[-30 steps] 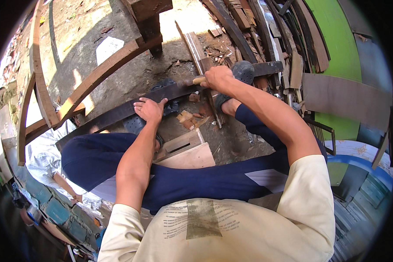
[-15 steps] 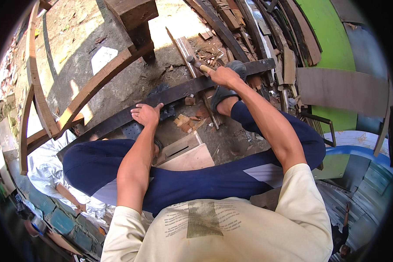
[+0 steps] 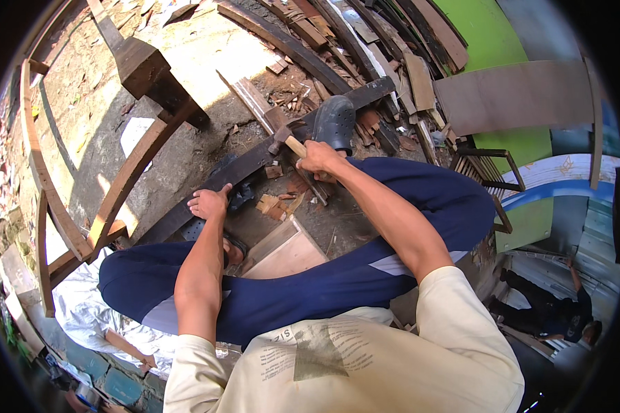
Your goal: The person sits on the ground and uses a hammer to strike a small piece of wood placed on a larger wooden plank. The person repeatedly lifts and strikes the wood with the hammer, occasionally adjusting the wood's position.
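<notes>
A long dark wooden plank (image 3: 251, 160) runs diagonally across the ground in front of my legs. On its left part rests my left hand (image 3: 210, 204), thumb spread away from the fingers. My right hand (image 3: 319, 158) is closed round the wooden handle of a hammer (image 3: 293, 144). The hammer's metal head is over the plank's near edge; whether it touches the wood, I cannot tell. My dark clog (image 3: 335, 122) is at the plank's right part. A thin wooden strip (image 3: 249, 98) passes beneath the plank.
A pale wooden box (image 3: 289, 256) stands between my legs. Beyond the plank at left are a curved wooden frame (image 3: 132, 164) and a dark block (image 3: 142, 67). Stacked boards (image 3: 365, 41) and scraps fill the far right. Another person (image 3: 541, 303) is at the lower right.
My right hand has drawn the hammer back toward me, lower over the plank. The left hand stays on the plank. The whole view has shifted, and more of the other person now shows.
</notes>
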A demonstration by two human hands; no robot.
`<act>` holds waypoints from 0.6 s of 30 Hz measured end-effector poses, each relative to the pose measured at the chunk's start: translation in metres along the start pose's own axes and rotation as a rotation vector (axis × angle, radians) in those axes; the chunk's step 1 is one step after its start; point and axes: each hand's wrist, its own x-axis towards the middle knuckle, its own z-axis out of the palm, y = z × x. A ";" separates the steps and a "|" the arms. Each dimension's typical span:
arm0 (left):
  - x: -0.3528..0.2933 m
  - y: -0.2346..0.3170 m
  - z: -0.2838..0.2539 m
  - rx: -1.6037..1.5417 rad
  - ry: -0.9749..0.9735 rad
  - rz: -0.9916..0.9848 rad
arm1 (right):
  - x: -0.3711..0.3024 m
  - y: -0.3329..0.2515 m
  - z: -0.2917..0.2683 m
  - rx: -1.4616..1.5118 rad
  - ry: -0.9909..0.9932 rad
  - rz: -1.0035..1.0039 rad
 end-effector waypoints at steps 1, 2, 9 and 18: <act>-0.001 0.002 -0.001 0.004 0.014 -0.002 | 0.000 0.003 0.001 0.039 0.012 -0.028; -0.001 0.005 -0.002 -0.007 0.008 -0.002 | 0.001 0.005 0.002 0.076 0.025 -0.057; 0.001 0.000 0.002 -0.075 0.001 0.001 | -0.002 0.008 0.009 0.887 -0.149 0.071; 0.001 -0.002 0.002 -0.106 -0.027 0.004 | -0.005 -0.009 0.027 0.973 0.097 0.075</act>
